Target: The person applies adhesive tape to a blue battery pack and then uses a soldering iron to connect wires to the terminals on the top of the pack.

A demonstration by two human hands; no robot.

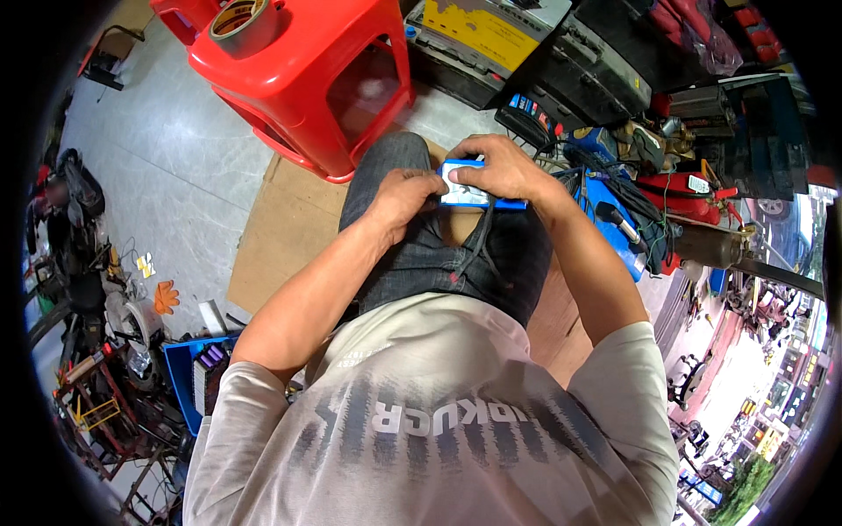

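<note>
Above my lap, between my knees, I hold a small blue box-shaped device point(458, 196) with a pale, shiny label on its upper face. My left hand point(402, 200) pinches its left end, the fingers closed. From the right, my right hand point(502, 168) grips it with the thumb lying on the label and the fingers curled over the far edge. Dark cables point(476, 249) hang beneath the device onto my dark jeans point(386, 285). The device's underside is hidden, so I cannot tell its exact kind.
Ahead on the left stands a red plastic stool point(272, 70) bearing a tape roll point(248, 35). Cardboard point(272, 232) covers the floor beneath me. Batteries point(482, 35) and tangled cables point(583, 171) crowd the right. An orange glove point(166, 298) and blue crate point(180, 368) lie left.
</note>
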